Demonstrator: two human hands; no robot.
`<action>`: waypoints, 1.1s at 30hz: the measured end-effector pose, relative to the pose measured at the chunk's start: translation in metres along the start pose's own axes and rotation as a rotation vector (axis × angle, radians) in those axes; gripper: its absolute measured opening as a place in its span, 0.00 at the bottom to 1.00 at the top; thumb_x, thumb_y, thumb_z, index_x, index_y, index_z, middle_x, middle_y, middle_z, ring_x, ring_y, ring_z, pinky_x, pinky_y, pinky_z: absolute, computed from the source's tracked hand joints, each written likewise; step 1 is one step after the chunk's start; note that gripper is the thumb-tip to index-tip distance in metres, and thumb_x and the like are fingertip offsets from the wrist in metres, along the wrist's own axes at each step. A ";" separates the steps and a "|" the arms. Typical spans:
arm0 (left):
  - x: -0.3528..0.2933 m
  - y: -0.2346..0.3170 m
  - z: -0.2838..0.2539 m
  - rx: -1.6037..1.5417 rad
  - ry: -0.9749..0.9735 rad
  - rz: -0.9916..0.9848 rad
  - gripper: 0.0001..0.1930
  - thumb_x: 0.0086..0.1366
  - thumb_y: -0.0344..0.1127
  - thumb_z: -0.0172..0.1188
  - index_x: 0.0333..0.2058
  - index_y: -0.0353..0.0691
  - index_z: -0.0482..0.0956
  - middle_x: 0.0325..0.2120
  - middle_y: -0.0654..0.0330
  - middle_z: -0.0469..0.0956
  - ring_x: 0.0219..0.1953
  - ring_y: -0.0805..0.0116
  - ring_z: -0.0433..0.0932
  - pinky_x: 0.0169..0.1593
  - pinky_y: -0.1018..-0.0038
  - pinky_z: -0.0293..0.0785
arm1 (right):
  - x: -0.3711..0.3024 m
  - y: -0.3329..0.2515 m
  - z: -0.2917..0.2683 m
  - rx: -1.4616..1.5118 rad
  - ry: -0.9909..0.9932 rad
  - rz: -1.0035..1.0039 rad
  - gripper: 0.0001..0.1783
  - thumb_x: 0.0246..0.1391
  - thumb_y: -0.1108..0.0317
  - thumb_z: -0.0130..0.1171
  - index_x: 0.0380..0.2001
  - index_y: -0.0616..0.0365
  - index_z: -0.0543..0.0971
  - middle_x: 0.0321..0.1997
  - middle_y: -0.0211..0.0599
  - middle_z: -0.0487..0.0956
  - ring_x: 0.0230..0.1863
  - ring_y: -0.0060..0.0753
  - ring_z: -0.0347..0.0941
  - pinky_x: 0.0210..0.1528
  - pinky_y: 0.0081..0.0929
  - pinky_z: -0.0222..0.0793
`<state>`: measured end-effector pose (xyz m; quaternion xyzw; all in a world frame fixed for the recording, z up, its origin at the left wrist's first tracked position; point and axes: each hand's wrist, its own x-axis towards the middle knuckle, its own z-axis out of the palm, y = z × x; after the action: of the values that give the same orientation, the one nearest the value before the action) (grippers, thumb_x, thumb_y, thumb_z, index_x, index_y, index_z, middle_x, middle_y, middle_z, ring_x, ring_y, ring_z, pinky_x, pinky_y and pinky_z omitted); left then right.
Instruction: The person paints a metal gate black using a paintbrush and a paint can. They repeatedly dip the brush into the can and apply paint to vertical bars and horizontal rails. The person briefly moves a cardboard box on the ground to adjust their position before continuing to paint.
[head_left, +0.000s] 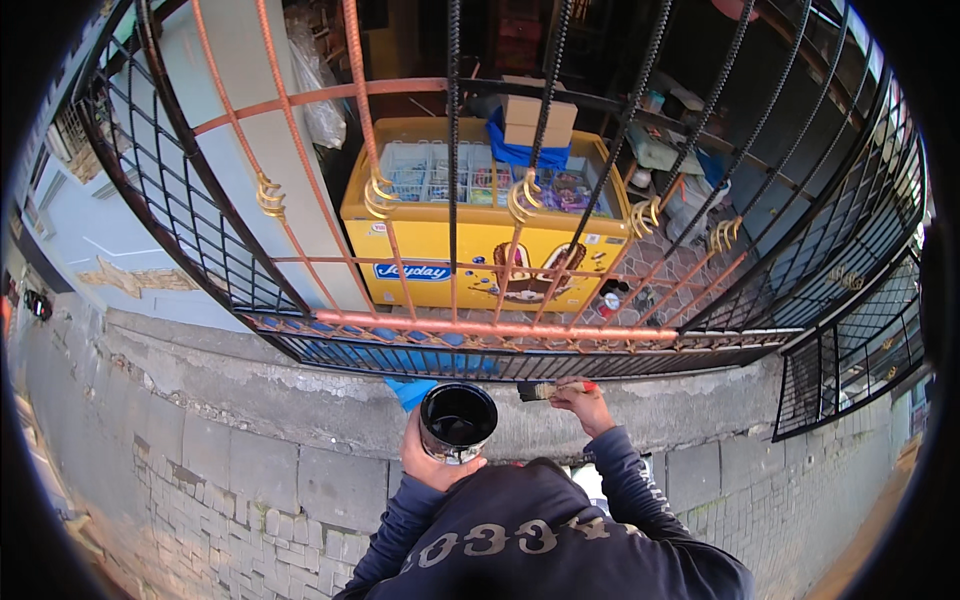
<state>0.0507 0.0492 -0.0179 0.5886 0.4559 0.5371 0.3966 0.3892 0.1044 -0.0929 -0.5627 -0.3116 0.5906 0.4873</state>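
Observation:
My left hand (420, 462) is wrapped round a paint can (455, 455), held upright in front of my body. Glossy black paint (456, 430) shows inside it. In my right hand (586, 407) is a paintbrush (540, 391), its black-coated bristles pointing left, near the low edge of a metal fence. Some upper fence bars (453, 170) are black, while others and the thick horizontal rail (480, 327) are reddish. Gold crescent ornaments (523, 197) sit on the bars. The bristles are apart from the can; whether they touch the fence I cannot tell.
Behind the fence stands a yellow chest freezer (480, 275) with a cardboard box (537, 120) on top. Blue sheeting (410, 391) pokes out beside the can. A concrete kerb (300, 400) runs along the fence foot, with paving (250, 540) below. A black gate panel (850, 350) projects at right.

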 end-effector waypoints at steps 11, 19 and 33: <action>-0.027 -0.010 -0.070 0.130 0.397 -0.026 0.63 0.30 0.39 0.88 0.66 0.29 0.61 0.56 0.47 0.77 0.57 0.55 0.79 0.61 0.63 0.75 | 0.021 -0.081 0.096 -0.120 -0.203 -0.197 0.11 0.67 0.73 0.56 0.50 0.63 0.77 0.40 0.44 0.84 0.41 0.39 0.86 0.42 0.34 0.85; -0.057 -0.017 -0.107 0.114 0.575 -0.049 0.66 0.30 0.39 0.88 0.69 0.30 0.57 0.58 0.45 0.76 0.60 0.53 0.78 0.63 0.61 0.74 | 0.044 0.000 0.073 -0.369 -0.277 0.024 0.08 0.66 0.71 0.60 0.45 0.61 0.80 0.36 0.38 0.84 0.33 0.33 0.84 0.35 0.29 0.85; -0.055 -0.011 -0.097 0.052 0.548 -0.123 0.61 0.31 0.33 0.86 0.66 0.32 0.61 0.58 0.50 0.75 0.60 0.56 0.77 0.64 0.62 0.73 | -0.027 0.214 -0.296 -1.533 0.089 0.666 0.18 0.56 0.49 0.59 0.32 0.51 0.86 0.33 0.40 0.86 0.37 0.36 0.84 0.39 0.40 0.79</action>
<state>-0.0471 -0.0030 -0.0331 0.4026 0.5946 0.6392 0.2754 0.6245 -0.0448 -0.3300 -0.8237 -0.4248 0.3054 -0.2184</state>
